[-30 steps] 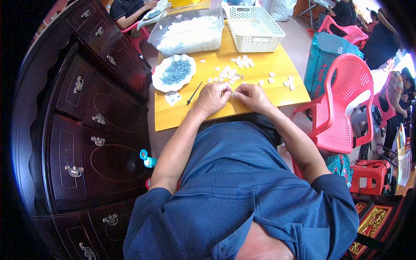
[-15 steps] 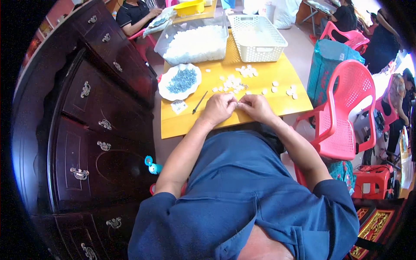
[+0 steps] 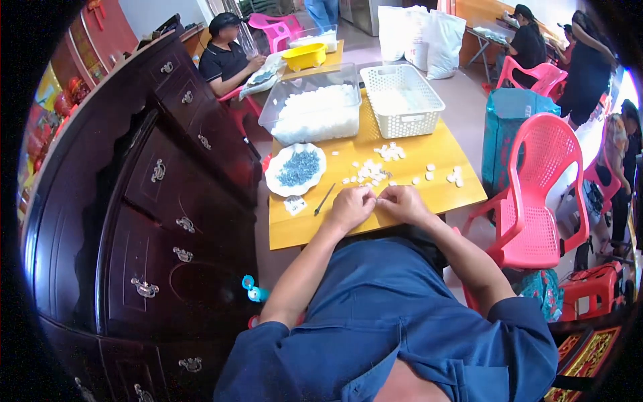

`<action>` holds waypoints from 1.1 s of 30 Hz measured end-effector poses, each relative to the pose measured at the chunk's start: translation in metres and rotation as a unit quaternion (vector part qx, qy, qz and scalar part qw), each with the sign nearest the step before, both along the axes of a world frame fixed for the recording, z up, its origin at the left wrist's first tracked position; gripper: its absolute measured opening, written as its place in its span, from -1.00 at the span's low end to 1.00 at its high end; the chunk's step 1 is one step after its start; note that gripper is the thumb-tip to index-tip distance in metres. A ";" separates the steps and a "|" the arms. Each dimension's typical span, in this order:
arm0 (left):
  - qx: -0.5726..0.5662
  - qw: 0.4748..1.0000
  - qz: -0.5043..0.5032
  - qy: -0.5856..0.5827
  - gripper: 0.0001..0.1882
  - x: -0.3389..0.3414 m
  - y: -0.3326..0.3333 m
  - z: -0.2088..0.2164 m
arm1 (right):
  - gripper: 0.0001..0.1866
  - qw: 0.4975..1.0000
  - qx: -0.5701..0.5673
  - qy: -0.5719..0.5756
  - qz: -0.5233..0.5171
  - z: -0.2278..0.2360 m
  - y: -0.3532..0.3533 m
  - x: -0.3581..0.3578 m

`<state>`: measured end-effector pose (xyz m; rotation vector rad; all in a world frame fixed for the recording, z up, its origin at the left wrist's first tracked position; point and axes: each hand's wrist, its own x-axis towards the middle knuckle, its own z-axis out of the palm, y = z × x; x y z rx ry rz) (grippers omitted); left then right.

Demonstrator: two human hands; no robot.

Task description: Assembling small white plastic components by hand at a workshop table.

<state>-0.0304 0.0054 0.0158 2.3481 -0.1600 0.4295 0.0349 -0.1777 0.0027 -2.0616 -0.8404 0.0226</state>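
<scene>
Dark carved cabinet (image 3: 201,231) looming off beyond the left forearm, pink armchair (image 3: 534,249) out past the right one, and between them the yellow worktop (image 3: 291,233), where all the play is! Left hand (image 3: 353,207) and right hand (image 3: 404,204) meet near the front edge, each drawn into a narrow pinch, fingertips almost together. What sits between those tips? Too small and too covered to call from up here.

Just ahead of both hands lies the loose scatter of white pieces (image 3: 369,172), a few more strays beyond the right hand. Out to the left hand's far side, a scalloped white dish (image 3: 272,179) holds a heap of blue-grey bits (image 3: 300,167); nearer that hand, a slim dark tool (image 3: 325,199) lies flat, untouched. Farther ahead stand a clear tub (image 3: 278,132) of white parts (image 3: 315,110) and a pale slotted basket (image 3: 411,126).

My read: this is close two-handed fingertip work, something tiny worked between the pinches. Next move calls for steady wrists and light, matched pressure, since a piece that small could easily slip.
</scene>
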 end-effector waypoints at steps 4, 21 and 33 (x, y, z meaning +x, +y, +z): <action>-0.056 0.998 0.000 0.007 -0.88 -0.002 -0.002 0.002 | -0.71 0.999 0.023 0.040 0.012 0.003 -0.001 -0.001; -0.128 0.991 -0.026 -0.013 -0.86 0.007 -0.013 -0.015 | -0.81 0.948 0.201 0.247 0.026 0.003 -0.025 0.037; 0.069 0.995 -0.047 -0.050 -0.79 0.039 -0.030 -0.001 | -0.81 0.877 0.356 0.320 -0.050 0.012 -0.049 0.052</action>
